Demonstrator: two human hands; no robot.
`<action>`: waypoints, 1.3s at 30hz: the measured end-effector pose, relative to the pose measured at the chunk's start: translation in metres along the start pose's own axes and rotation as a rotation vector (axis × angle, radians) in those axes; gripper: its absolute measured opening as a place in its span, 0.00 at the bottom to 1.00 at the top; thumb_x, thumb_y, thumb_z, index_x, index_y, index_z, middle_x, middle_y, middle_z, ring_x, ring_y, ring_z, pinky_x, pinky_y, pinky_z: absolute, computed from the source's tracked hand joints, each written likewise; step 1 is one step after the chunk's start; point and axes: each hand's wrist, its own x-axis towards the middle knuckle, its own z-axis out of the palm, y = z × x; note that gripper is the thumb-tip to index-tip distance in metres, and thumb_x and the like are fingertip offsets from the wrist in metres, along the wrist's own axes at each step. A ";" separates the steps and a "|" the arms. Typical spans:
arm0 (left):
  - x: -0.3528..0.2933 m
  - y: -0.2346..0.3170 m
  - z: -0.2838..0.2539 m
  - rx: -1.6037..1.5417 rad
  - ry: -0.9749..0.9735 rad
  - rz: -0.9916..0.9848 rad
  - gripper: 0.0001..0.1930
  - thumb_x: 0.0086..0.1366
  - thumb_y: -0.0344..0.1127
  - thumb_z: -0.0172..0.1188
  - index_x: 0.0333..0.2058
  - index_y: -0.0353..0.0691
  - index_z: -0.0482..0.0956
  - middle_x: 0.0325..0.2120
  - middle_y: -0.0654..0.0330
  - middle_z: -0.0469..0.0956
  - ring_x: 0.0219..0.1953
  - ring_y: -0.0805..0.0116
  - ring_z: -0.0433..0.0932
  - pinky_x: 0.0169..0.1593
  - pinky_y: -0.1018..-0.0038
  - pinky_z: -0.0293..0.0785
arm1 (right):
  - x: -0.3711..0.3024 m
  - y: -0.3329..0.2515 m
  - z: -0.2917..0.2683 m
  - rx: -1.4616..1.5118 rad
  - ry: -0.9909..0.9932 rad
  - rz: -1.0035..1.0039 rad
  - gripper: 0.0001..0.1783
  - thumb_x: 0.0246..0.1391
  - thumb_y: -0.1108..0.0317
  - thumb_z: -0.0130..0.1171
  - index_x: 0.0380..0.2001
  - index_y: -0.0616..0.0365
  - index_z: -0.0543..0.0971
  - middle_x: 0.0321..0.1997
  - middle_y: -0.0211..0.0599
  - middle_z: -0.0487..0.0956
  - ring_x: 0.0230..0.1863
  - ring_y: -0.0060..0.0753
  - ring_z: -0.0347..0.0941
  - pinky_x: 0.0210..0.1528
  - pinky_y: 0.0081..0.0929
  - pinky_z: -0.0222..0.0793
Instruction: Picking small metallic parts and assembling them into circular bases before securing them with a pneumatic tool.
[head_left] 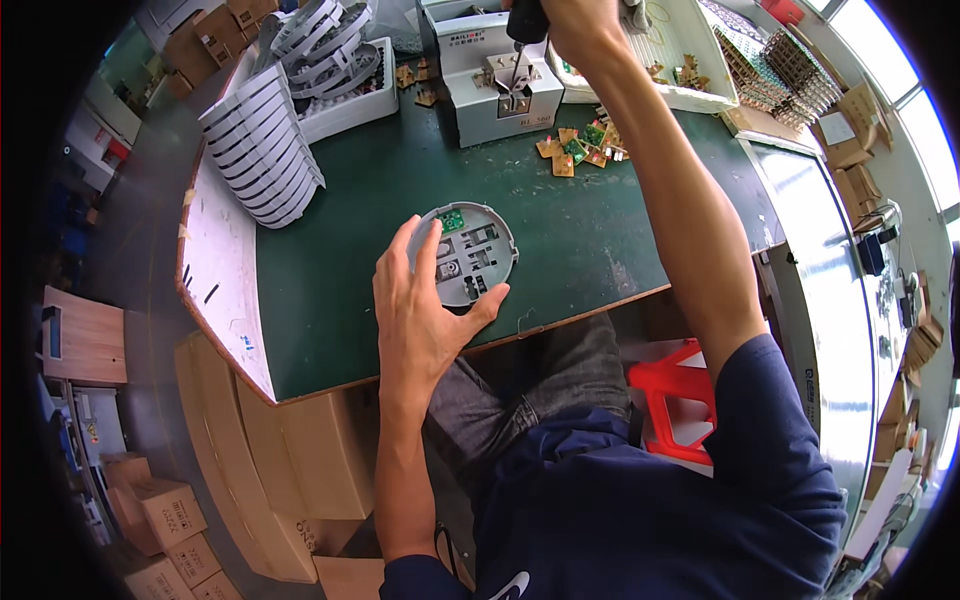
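My left hand grips a round grey plastic housing lying on the green worktop, thumb at its near edge and fingers over its left side. A small green circuit board sits in the housing's far part, beside the fingertips. At the top edge of the view, my right hand is wrapped round the black handle of a screwdriver. Its shaft points down at the metal pick-up part of a grey screw feeder. The fingers of that hand are partly cut off by the frame.
Several grey housings stand in a tall stack at the left. Behind it, a white bin holds parts. Loose small circuit boards lie right of the feeder, near a white tray. A red stool is under the table.
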 end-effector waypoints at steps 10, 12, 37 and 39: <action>-0.001 -0.003 0.001 0.024 0.002 0.011 0.44 0.53 0.56 0.75 0.61 0.30 0.73 0.64 0.48 0.66 0.61 0.47 0.68 0.64 0.55 0.68 | -0.032 -0.008 0.010 0.087 -0.053 0.188 0.13 0.63 0.62 0.63 0.33 0.57 0.72 0.19 0.26 0.72 0.17 0.19 0.68 0.20 0.22 0.65; 0.000 -0.001 0.001 0.030 0.006 0.027 0.44 0.54 0.56 0.75 0.61 0.29 0.73 0.64 0.48 0.65 0.61 0.47 0.68 0.64 0.54 0.67 | -0.054 -0.036 0.021 0.180 -0.049 0.251 0.14 0.63 0.62 0.63 0.34 0.57 0.70 0.20 0.26 0.73 0.18 0.18 0.68 0.20 0.22 0.66; -0.001 -0.003 0.003 0.064 -0.008 0.017 0.45 0.54 0.55 0.76 0.65 0.35 0.70 0.65 0.49 0.65 0.63 0.47 0.67 0.66 0.55 0.67 | -0.101 -0.027 0.062 0.320 -0.258 0.370 0.16 0.61 0.64 0.67 0.41 0.59 0.70 0.22 0.27 0.74 0.18 0.17 0.69 0.20 0.20 0.64; -0.001 -0.004 0.003 0.059 -0.003 0.023 0.45 0.54 0.54 0.76 0.65 0.36 0.70 0.65 0.49 0.65 0.63 0.47 0.67 0.66 0.55 0.67 | -0.101 -0.025 0.063 0.309 -0.275 0.388 0.16 0.61 0.64 0.67 0.41 0.59 0.70 0.22 0.27 0.74 0.19 0.17 0.69 0.20 0.20 0.64</action>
